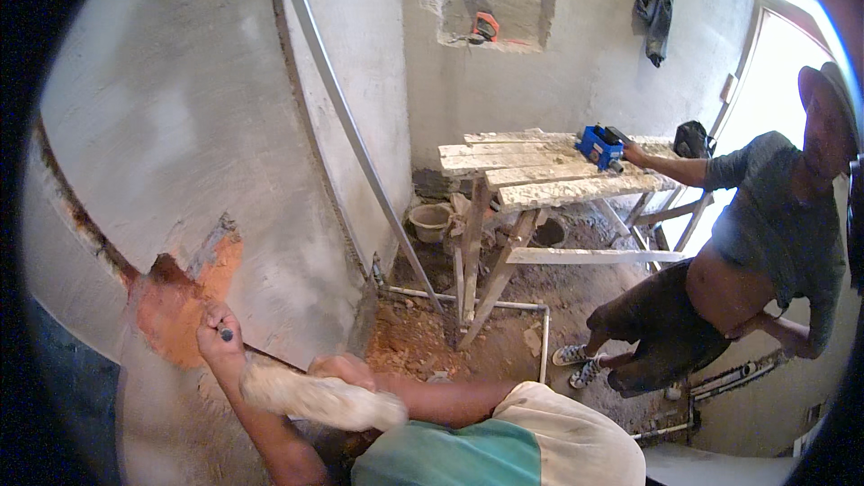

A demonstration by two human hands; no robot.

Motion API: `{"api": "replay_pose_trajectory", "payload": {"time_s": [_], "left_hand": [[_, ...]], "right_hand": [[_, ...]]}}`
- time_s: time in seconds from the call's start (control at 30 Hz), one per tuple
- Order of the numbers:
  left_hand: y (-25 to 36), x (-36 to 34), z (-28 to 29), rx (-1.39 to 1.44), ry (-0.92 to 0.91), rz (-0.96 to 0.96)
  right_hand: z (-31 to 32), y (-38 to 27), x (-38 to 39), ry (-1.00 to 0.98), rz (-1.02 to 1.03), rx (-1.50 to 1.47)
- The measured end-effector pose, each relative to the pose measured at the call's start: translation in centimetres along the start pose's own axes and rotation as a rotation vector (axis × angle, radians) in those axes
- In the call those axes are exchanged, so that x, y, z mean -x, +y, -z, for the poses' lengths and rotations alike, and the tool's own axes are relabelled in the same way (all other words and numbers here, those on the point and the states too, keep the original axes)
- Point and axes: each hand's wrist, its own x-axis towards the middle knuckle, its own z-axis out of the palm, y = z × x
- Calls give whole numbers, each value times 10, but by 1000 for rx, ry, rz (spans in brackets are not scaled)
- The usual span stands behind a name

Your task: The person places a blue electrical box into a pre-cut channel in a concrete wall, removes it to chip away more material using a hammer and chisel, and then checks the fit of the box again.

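At the chipped patch of orange brick (171, 310) in the plastered wall, my left hand (219, 342) is closed around a chisel (226, 335). Only its round dark butt end shows; the rest is hidden by my fist. My right hand (344, 369), just to the right, is closed on a pale wooden block (315, 396), long and smeared by motion. The block lies close to my left wrist. Between the two hands runs a thin dark straight edge; what it belongs to, I cannot tell.
A co-worker (765, 225) stands at right, one hand by a blue power tool (601, 147) on a plank trestle (540, 171). A long metal straightedge (346, 117) leans nearby. Below are a bucket (430, 221), a pipe (544, 342) and rubble (414, 337). An orange-handled saw (484, 29) rests in a niche.
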Motion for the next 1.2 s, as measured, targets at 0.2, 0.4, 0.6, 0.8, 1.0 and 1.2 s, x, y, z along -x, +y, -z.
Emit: {"api": "replay_pose_trajectory", "payload": {"time_s": [0.2,0.4,0.6,0.8,1.0,1.2], "left_hand": [[-10,5,-5,-1015,346,-384],[-27,1,-5,-47,48,-55],[-1,-2,-9,-308,113,-253],[-30,19,-26,-194,48,-172],[-9,-3,6,-433,107,-211],[-37,11,-15,-283,92,-216]], "right_hand": [[-5,1,0,-308,-665,-8],[7,-2,14,-117,-263,3],[-9,4,19,-316,-662,-50],[-4,8,6,-373,-520,-22],[-4,4,16,-301,-607,-2],[-4,22,18,-11,41,-1]]}}
